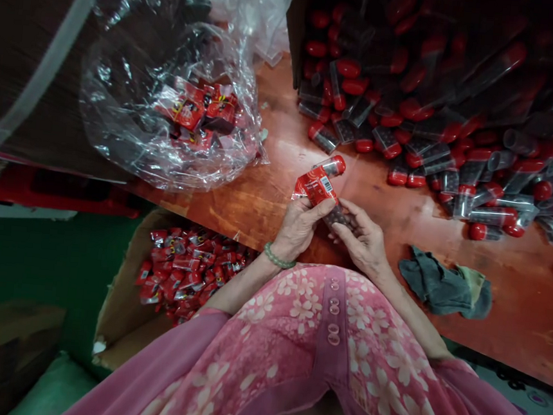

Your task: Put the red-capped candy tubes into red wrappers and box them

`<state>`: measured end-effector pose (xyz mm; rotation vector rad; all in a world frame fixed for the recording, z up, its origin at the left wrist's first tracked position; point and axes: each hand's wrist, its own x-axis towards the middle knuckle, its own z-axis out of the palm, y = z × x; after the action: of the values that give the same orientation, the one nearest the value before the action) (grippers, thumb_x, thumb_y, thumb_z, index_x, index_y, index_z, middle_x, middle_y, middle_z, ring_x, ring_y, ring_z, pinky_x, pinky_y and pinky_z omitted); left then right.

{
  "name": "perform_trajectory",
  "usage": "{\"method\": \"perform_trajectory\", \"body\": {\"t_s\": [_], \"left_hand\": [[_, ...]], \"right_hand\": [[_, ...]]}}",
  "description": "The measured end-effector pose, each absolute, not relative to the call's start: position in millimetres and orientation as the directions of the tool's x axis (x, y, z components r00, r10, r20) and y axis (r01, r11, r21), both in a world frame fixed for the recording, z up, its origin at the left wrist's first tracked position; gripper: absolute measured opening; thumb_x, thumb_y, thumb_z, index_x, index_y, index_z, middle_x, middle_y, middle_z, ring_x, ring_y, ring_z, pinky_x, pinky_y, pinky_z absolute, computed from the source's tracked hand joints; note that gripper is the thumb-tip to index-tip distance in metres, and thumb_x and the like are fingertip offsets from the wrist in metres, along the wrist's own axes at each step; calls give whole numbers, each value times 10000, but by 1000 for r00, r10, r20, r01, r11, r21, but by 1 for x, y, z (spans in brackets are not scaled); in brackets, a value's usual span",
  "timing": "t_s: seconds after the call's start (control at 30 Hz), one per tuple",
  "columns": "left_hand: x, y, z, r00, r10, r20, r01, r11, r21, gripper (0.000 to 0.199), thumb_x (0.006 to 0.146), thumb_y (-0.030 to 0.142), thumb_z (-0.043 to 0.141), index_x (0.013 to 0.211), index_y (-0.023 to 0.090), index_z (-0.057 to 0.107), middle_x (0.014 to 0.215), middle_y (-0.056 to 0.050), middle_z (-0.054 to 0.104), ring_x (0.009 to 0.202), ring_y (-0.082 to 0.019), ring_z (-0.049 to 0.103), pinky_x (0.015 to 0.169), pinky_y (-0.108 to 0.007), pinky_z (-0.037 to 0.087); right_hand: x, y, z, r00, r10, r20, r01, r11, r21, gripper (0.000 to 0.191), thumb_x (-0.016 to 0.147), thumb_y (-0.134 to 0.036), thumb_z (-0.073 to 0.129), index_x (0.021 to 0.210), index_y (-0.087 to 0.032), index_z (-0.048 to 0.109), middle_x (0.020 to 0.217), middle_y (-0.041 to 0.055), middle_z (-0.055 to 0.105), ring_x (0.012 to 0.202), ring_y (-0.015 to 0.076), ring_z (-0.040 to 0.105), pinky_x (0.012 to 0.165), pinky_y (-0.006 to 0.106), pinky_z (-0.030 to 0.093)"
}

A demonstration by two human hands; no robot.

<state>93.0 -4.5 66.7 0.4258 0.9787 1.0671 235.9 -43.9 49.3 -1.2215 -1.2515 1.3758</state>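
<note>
My left hand (298,227), with a green bead bracelet above it, pinches a red printed packet (315,185) that carries a white barcode label. The fingers of my right hand (362,235) are closed around a clear tube with dark contents (336,218), at the packet's lower end. Whether the tube is inside the packet I cannot tell. Just beyond the packet, a red-capped clear tube (334,165) shows, partly covered by it. Both hands are over the front part of the reddish table (281,150).
Many red-capped tubes (468,166) spill across the table at the right. A clear plastic bag (133,124) holds red packets (202,110) at the left. Below the table edge, a cardboard box (120,310) contains red packets (188,271). A grey-blue cloth (444,287) lies at right.
</note>
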Motion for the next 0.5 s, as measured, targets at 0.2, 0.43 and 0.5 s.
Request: {"method": "perform_trajectory", "body": {"t_s": [0.2, 0.43, 0.5], "left_hand": [[95, -6, 73, 335, 839, -429, -465, 543, 699, 483, 634, 544, 888, 701, 138, 635, 566, 9, 613, 459, -94, 530, 472, -247, 452], [95, -8, 72, 338, 860, -382, -548, 510, 664, 506, 645, 559, 889, 812, 159, 628, 645, 19, 625, 483, -87, 522, 511, -271, 484], [95, -8, 72, 314, 867, -386, -569, 497, 655, 506, 663, 579, 871, 825, 167, 626, 642, 26, 620, 468, -81, 501, 490, -265, 469]], "right_hand": [[237, -36, 47, -152, 962, -228, -251, -261, -932, 608, 819, -484, 793, 1326, -241, 560, 848, -22, 724, 615, 110, 704, 526, 213, 578], [235, -28, 49, -122, 968, -220, -244, -244, -938, 534, 824, -498, 781, 1251, -238, 592, 848, -11, 746, 619, 126, 718, 531, 239, 591], [233, -27, 51, -138, 967, -213, -238, -241, -941, 537, 828, -495, 775, 1258, -236, 582, 844, -14, 747, 623, 125, 722, 536, 234, 587]]}}
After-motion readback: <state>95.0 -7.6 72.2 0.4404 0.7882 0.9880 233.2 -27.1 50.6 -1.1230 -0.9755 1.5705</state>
